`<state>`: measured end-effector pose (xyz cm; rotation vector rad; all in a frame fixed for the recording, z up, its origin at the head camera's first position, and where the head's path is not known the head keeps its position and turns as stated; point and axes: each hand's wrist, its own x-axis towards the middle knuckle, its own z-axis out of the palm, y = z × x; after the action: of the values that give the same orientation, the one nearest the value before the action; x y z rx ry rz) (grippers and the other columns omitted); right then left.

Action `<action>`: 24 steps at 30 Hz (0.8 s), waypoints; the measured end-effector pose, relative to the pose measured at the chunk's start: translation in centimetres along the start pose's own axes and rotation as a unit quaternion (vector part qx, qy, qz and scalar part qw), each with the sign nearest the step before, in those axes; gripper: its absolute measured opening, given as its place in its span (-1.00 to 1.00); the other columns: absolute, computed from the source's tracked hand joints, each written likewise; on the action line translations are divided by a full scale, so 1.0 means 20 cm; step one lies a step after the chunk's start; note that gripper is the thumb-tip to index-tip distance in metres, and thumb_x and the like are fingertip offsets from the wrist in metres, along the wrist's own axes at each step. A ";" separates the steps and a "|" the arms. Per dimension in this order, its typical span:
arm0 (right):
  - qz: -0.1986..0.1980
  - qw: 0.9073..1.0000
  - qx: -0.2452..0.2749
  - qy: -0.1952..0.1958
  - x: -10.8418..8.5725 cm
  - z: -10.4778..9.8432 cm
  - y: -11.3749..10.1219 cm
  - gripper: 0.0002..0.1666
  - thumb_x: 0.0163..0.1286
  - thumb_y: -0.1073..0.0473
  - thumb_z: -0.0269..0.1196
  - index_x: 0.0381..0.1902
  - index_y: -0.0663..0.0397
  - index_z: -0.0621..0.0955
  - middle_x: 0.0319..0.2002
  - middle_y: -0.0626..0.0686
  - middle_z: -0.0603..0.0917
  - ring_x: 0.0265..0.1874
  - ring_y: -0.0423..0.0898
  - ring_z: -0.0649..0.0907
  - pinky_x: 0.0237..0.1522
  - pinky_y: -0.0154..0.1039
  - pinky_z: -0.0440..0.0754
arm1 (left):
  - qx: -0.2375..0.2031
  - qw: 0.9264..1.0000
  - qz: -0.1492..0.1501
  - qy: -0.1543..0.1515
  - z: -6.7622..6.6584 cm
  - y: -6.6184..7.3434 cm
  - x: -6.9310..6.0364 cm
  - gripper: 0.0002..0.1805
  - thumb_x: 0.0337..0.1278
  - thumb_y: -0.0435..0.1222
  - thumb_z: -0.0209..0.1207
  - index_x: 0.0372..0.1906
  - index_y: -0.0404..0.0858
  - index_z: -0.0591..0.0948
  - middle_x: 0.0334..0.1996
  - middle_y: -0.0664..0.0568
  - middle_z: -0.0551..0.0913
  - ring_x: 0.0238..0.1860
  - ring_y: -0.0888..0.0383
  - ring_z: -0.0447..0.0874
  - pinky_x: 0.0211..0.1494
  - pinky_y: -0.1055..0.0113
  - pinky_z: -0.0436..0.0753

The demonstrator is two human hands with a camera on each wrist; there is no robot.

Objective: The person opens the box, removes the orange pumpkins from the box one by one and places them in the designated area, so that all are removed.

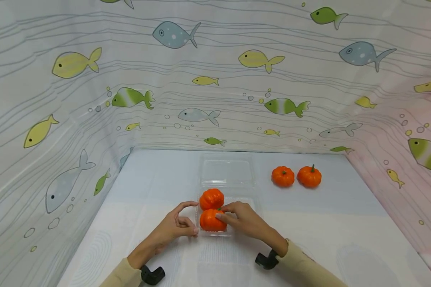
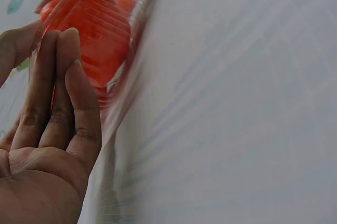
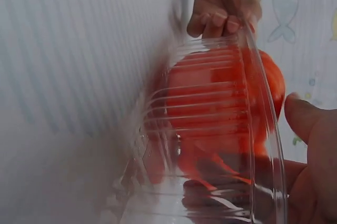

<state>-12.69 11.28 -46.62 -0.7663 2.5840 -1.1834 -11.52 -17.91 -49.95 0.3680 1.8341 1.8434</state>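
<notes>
A clear plastic container (image 1: 245,199) lies on the table with its lid (image 1: 227,172) folded back behind it. Two orange pumpkins sit in its left part: a rear one (image 1: 211,199) and a front one (image 1: 212,220), also visible through the wall in the left wrist view (image 2: 97,37) and right wrist view (image 3: 210,95). My right hand (image 1: 246,220) grips the front pumpkin between thumb and fingers from the right. At the container's left edge, my left hand (image 1: 172,227) holds the rim, its thumb near the front corner and its index finger further back.
Two more orange pumpkins, one (image 1: 283,176) beside the other (image 1: 309,176), stand at the back right of the white table (image 1: 154,175). A fish-patterned curtain (image 1: 230,119) rises behind the table and along both sides.
</notes>
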 end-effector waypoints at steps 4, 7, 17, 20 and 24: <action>-0.012 1.000 -0.001 -0.009 0.02 0.02 0.00 -0.55 0.57 -0.20 0.17 -0.04 -0.02 0.79 -0.32 -0.25 0.73 -0.21 -0.20 0.64 -0.06 -0.14 0.62 | -0.001 1.000 0.000 0.000 0.00 0.00 0.00 -0.11 0.17 -0.38 0.45 0.52 0.00 0.25 -0.29 -0.20 0.76 -0.21 -0.14 0.78 -0.02 0.08 0.70; 0.000 1.000 0.007 -0.018 0.03 0.04 -0.01 -0.56 0.57 -0.19 0.16 -0.05 0.00 0.75 -0.42 -0.25 0.63 -0.35 -0.25 0.59 -0.22 -0.29 0.60 | -0.002 1.000 0.002 -0.002 0.00 0.00 0.00 -0.11 0.17 -0.37 0.45 0.52 0.00 0.25 -0.30 -0.20 0.76 -0.21 -0.15 0.78 -0.01 0.07 0.70; 0.034 0.998 0.038 -0.039 0.03 0.05 -0.04 -0.53 0.52 -0.26 0.20 0.06 -0.02 0.57 -0.27 -0.17 0.67 -0.34 -0.25 0.62 -0.29 -0.34 0.58 | -0.002 1.000 0.002 -0.002 0.00 0.00 0.00 -0.11 0.17 -0.37 0.44 0.52 -0.02 0.24 -0.30 -0.19 0.76 -0.23 -0.15 0.78 -0.01 0.08 0.70; 0.039 0.998 0.044 -0.039 0.03 0.05 -0.04 -0.50 0.50 -0.26 0.23 0.08 0.01 0.56 -0.09 -0.12 0.73 -0.23 -0.23 0.69 -0.19 -0.30 0.66 | -0.001 1.000 0.001 -0.001 0.00 0.00 0.00 -0.12 0.18 -0.37 0.45 0.52 -0.01 0.24 -0.30 -0.19 0.76 -0.22 -0.14 0.78 -0.01 0.08 0.69; 0.039 0.998 0.041 -0.031 0.03 0.05 -0.04 -0.44 0.46 -0.29 0.27 0.08 0.02 0.55 -0.10 -0.09 0.73 -0.26 -0.22 0.68 -0.19 -0.30 0.66 | 0.001 1.000 0.000 -0.001 0.00 0.00 0.00 -0.11 0.18 -0.36 0.45 0.53 -0.03 0.24 -0.29 -0.20 0.76 -0.22 -0.14 0.78 0.00 0.08 0.69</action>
<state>-12.52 9.88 -46.77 -0.6669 2.4752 -1.2144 -11.48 -17.83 -49.94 0.3701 1.8342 1.8399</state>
